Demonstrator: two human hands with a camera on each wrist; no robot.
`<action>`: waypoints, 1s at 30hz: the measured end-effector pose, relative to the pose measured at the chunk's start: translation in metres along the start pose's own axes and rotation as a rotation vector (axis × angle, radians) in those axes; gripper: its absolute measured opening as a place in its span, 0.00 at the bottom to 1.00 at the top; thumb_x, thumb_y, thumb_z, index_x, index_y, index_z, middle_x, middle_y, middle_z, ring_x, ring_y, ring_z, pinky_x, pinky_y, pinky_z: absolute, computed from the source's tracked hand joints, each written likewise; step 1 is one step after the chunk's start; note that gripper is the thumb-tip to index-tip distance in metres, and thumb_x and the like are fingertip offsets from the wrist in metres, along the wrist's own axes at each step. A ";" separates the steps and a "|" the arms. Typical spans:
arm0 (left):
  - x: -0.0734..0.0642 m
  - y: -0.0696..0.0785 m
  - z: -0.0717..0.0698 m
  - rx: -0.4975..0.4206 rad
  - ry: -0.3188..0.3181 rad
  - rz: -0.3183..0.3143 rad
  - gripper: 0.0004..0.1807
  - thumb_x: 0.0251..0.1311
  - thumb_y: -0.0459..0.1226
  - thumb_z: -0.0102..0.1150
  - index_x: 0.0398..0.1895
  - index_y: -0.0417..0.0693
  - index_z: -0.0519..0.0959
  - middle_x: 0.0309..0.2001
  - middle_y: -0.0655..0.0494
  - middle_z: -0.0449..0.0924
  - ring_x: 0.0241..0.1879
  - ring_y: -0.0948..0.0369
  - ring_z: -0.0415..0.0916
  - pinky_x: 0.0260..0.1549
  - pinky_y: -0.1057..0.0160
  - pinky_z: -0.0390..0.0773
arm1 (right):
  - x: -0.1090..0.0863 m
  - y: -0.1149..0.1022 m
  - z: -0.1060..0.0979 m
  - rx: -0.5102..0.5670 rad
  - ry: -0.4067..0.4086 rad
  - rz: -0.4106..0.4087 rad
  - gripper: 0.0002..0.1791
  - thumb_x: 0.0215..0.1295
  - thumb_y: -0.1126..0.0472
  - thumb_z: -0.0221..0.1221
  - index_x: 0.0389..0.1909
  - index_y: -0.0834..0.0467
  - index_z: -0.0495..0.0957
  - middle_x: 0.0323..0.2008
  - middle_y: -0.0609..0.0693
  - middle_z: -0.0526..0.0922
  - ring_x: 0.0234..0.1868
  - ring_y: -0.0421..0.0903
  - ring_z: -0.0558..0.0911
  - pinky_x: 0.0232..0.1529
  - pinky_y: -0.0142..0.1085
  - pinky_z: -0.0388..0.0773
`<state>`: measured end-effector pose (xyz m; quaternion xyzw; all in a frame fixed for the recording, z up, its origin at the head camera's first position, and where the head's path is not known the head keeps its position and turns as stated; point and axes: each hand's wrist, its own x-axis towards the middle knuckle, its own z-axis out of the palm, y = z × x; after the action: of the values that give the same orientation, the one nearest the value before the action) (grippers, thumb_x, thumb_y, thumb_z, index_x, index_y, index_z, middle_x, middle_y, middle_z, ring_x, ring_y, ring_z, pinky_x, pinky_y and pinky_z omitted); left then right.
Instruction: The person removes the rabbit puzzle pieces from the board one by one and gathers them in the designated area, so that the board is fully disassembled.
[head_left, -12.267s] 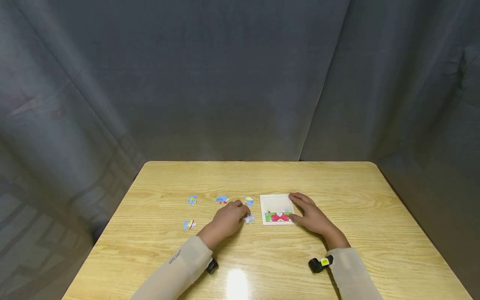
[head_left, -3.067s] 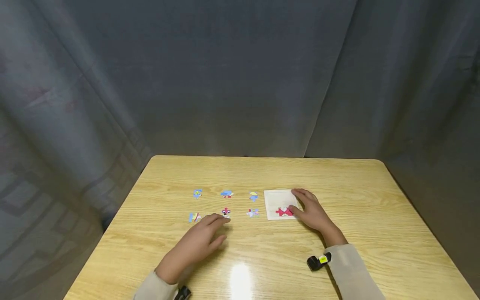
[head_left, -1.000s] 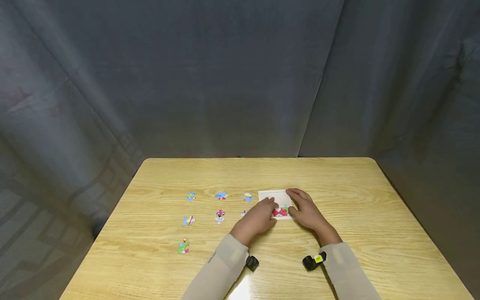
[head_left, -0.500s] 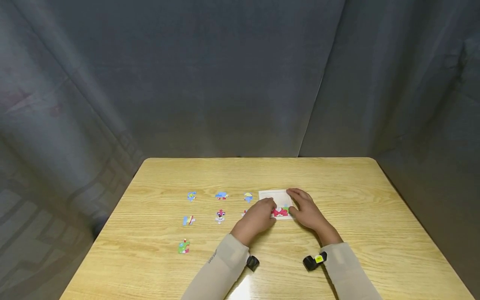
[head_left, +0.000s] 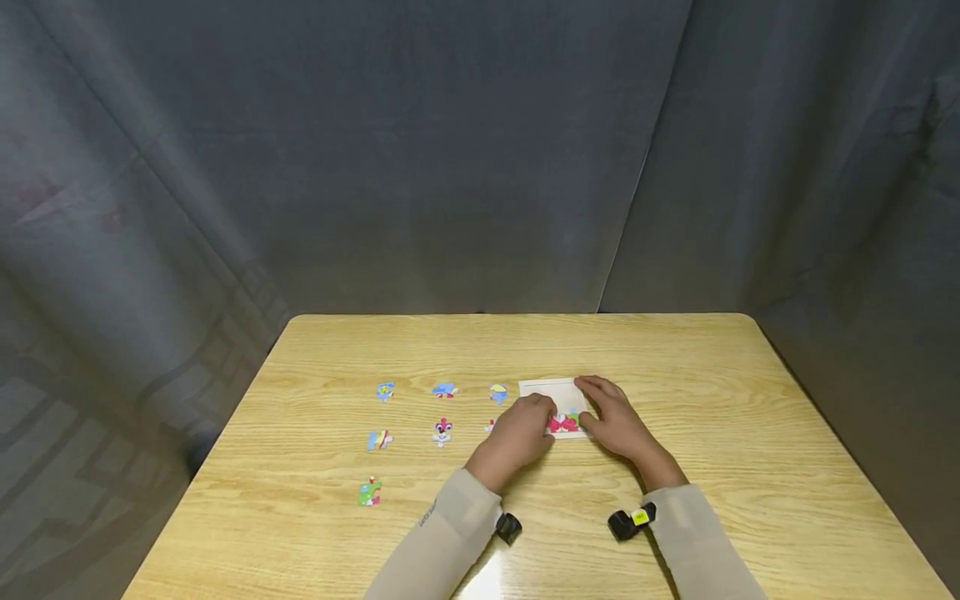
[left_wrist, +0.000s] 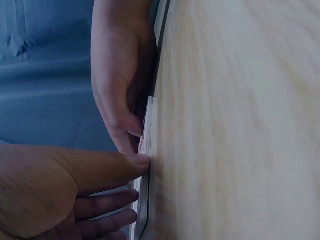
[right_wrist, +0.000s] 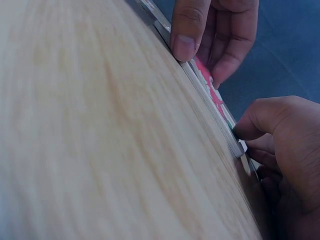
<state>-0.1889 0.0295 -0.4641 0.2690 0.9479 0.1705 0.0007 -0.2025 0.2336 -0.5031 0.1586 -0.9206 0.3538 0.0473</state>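
A shallow white puzzle tray (head_left: 558, 390) lies in front of me with red and green jigsaw pieces (head_left: 564, 424) along its near side. My left hand (head_left: 516, 437) is over the tray's near left part. Its thumb (right_wrist: 185, 46) presses the near rim and its fingers reach over to the red piece, so it grips the tray's edge. My right hand (head_left: 621, 429) holds the right side, fingers at the far corner and thumb beside the green piece; in the right wrist view this thumb touches the tray's corner. The tray's left end is hidden under my left hand.
Left of the tray, loose jigsaw pieces lie on the wooden table (head_left: 675, 358): a blue-yellow piece (head_left: 498, 393), a face piece (head_left: 442, 431), a green piece (head_left: 370, 492) and several others. One is partly covered by my left hand. A grey curtain hangs behind.
Three seconds ago the red piece showed alone in the tray, my left hand away; now green shows at its right. Within the last second, hands stay nearly still.
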 end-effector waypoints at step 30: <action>0.001 0.000 -0.001 -0.019 0.047 0.001 0.10 0.65 0.30 0.57 0.46 0.46 0.81 0.39 0.56 0.80 0.41 0.61 0.78 0.40 0.70 0.77 | 0.000 -0.001 0.001 0.006 0.010 0.001 0.32 0.63 0.66 0.56 0.70 0.64 0.64 0.68 0.61 0.63 0.69 0.61 0.58 0.65 0.59 0.57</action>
<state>-0.1902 0.0293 -0.4629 0.2651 0.9460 0.1857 -0.0192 -0.2024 0.2321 -0.5028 0.1564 -0.9194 0.3572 0.0513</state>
